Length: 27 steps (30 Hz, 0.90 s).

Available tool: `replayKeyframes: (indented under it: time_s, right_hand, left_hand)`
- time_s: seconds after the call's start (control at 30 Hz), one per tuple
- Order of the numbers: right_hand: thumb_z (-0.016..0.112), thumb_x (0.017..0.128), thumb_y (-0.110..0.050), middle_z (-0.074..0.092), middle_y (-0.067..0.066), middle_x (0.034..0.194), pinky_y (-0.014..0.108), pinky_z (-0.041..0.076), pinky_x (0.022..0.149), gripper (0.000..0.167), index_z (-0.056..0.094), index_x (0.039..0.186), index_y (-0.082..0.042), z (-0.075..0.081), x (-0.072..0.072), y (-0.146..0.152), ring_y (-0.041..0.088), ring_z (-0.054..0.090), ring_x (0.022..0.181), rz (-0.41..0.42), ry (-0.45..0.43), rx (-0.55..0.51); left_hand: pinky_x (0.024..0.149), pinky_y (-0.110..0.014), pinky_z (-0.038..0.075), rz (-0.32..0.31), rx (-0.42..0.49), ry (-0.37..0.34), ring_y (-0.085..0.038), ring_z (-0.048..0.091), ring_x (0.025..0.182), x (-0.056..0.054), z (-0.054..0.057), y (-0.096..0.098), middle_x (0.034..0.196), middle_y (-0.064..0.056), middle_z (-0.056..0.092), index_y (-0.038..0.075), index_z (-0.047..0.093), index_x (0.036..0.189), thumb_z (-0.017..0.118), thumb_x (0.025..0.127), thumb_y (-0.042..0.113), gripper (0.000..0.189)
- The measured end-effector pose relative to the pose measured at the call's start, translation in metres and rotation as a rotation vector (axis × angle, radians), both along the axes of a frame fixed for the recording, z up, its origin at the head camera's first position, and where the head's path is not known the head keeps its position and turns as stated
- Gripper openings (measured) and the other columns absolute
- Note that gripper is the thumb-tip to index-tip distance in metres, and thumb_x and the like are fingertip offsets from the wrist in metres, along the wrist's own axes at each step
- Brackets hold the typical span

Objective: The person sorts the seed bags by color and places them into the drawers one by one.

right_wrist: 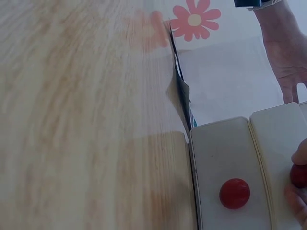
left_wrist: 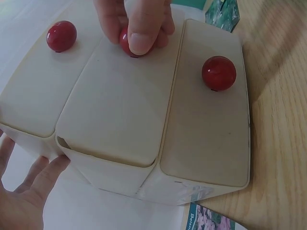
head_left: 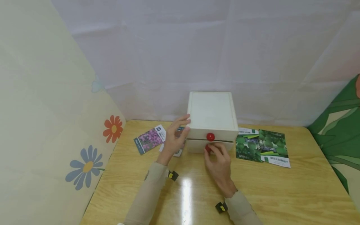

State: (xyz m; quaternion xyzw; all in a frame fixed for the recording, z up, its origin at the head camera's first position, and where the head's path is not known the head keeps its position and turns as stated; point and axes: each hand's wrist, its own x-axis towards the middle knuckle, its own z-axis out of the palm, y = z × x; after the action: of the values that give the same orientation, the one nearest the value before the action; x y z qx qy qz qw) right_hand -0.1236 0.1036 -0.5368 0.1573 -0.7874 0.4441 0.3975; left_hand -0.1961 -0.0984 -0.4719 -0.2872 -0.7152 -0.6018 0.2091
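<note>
White drawer unit, standing on the worktop by the pale backdrop, could skid or twist if your left hand, its fingers stretched against the left side, braces too lightly, and your right hand, pinching the red knob of the middle drawer, could slip off that smooth ball or jam the drawer by tugging askew. Looking across from the left, you see a plain off-white side, a narrow dark gap at the middle drawer's end, then glossy ball knobs, one to each of three rounded fronts.
</note>
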Motion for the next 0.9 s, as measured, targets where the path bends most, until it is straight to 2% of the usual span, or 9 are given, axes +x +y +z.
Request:
replayKeyframes:
  time_s: [0.1,0.3,0.5,0.67,0.9]
  right_hand:
    - [0.083,0.080,0.008,0.070,0.016,0.107,0.006,0.054,0.092,0.024,0.079,0.104,0.003,0.000,0.001,0.000,0.025,0.071,0.092,-0.006,0.008,-0.001]
    - [0.084,0.081,0.005,0.070,0.016,0.107,0.006,0.051,0.098,0.024,0.079,0.104,0.002,-0.002,0.006,0.000,0.027,0.070,0.095,-0.012,-0.001,0.002]
    - [0.085,0.080,0.003,0.070,0.016,0.106,0.006,0.050,0.098,0.024,0.079,0.103,0.003,-0.004,0.015,0.000,0.027,0.070,0.093,-0.017,-0.009,0.007]
    - [0.085,0.079,0.004,0.070,0.016,0.106,0.007,0.051,0.099,0.026,0.079,0.104,0.003,-0.004,0.022,0.000,0.027,0.070,0.093,-0.010,-0.005,0.012]
    - [0.086,0.077,0.004,0.071,0.015,0.104,0.006,0.052,0.095,0.027,0.080,0.103,0.002,-0.001,0.030,-0.001,0.025,0.070,0.089,-0.009,0.011,0.010]
  left_hand:
    - [0.091,-0.036,0.066,-0.008,0.008,0.004,-0.037,0.062,0.138,-0.001,0.001,0.000,0.152,-0.019,0.061,-0.002,0.069,0.130,0.065,0.103,0.001,0.028]
    - [0.091,-0.038,0.066,-0.006,0.017,0.004,-0.041,0.062,0.136,-0.001,0.002,0.001,0.151,-0.023,0.060,-0.004,0.069,0.128,0.066,0.098,-0.008,0.030]
    - [0.092,-0.041,0.066,-0.008,0.018,-0.015,-0.040,0.062,0.135,0.001,-0.001,0.002,0.151,-0.025,0.059,-0.006,0.067,0.127,0.066,0.097,-0.010,0.031]
    - [0.093,-0.041,0.066,-0.017,0.013,-0.018,-0.037,0.062,0.136,0.002,-0.001,0.001,0.152,-0.021,0.059,-0.003,0.068,0.128,0.065,0.099,-0.008,0.030]
    - [0.092,-0.042,0.066,-0.018,0.000,-0.006,-0.039,0.062,0.137,0.000,-0.001,-0.002,0.153,-0.019,0.060,-0.001,0.069,0.130,0.065,0.100,-0.004,0.030]
